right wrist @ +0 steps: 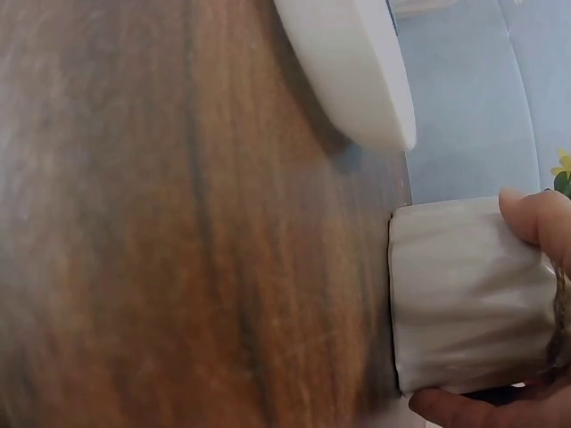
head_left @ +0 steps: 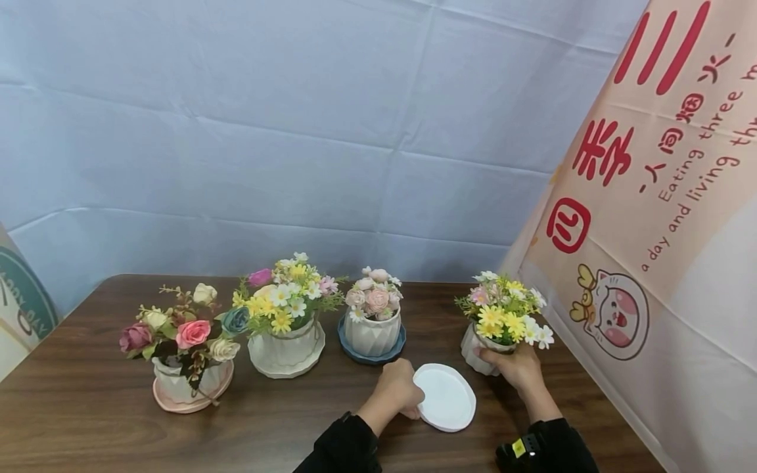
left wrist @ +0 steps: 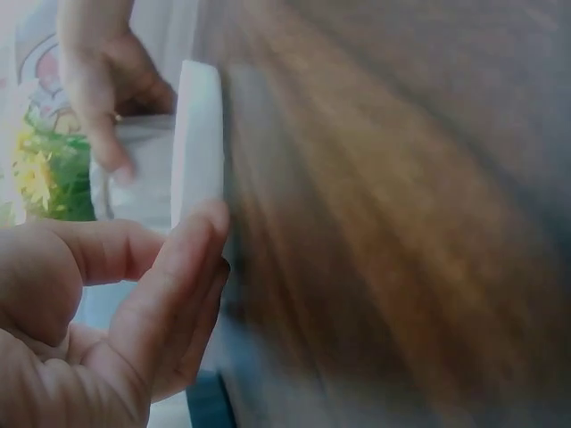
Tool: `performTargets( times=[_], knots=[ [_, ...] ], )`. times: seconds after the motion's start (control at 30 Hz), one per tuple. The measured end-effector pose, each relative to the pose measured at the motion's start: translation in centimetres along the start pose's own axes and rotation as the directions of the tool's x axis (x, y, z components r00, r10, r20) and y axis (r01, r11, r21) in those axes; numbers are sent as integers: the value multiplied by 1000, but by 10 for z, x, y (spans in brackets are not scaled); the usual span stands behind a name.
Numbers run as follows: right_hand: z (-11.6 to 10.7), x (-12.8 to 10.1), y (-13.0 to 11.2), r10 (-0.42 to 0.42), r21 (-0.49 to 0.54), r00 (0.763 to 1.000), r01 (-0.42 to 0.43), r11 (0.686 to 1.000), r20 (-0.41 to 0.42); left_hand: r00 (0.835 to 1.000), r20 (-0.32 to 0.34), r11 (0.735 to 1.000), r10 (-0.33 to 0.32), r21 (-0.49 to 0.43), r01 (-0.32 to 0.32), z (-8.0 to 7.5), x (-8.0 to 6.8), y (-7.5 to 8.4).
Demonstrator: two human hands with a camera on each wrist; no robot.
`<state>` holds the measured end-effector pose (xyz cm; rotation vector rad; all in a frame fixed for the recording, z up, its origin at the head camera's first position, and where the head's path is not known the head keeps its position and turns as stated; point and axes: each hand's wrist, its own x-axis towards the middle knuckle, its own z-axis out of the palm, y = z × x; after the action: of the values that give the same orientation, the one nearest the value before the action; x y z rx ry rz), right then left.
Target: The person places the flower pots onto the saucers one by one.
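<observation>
My left hand (head_left: 400, 389) pinches the left edge of a white saucer (head_left: 447, 398), thumb on one face and fingers on the other in the left wrist view. A gap shows between the saucer (right wrist: 357, 76) and the table in the right wrist view. Over to the right, my right hand (head_left: 519, 368) grips a white ribbed flowerpot (head_left: 471, 351) near its rim, thumb on one side and fingers on the other. Yellow, white and pink artificial flowers (head_left: 503, 312) fill that pot. Its base (right wrist: 397, 303) appears to stand on the wooden table.
Three more potted flower arrangements stand on saucers along the left and middle: roses on a pink saucer (head_left: 177, 404), mixed flowers on a white saucer (head_left: 269, 368), pale pink blooms on a blue saucer (head_left: 355, 355). A printed cloth (head_left: 668, 295) hangs along the table's right edge.
</observation>
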<state>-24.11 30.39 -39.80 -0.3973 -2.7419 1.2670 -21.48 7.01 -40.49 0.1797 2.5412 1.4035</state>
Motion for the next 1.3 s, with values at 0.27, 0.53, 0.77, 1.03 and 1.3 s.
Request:
performTargets(
  times=[0.27,0.53,0.77,1.03,1.3],
  knots=[
    [0,-1,0,-23,-26,1000,23,999,-14,1000,-4,998,14,-59,-14,-9,1,6],
    [2,-2,1,-39,-57,999,38,998,-21,996,-82,997,-21,-75,14,-6,10,3],
    [1,-2,-1,-44,-63,999,42,997,-28,982,-187,1000,-9,18,13,-3,20,1],
    [1,-1,-3,-49,-101,999,47,994,-23,977,-214,999,-19,27,25,6,25,-1],
    [1,0,-4,-29,-121,999,26,992,-27,985,-171,997,-34,57,44,5,26,0]
  ],
)
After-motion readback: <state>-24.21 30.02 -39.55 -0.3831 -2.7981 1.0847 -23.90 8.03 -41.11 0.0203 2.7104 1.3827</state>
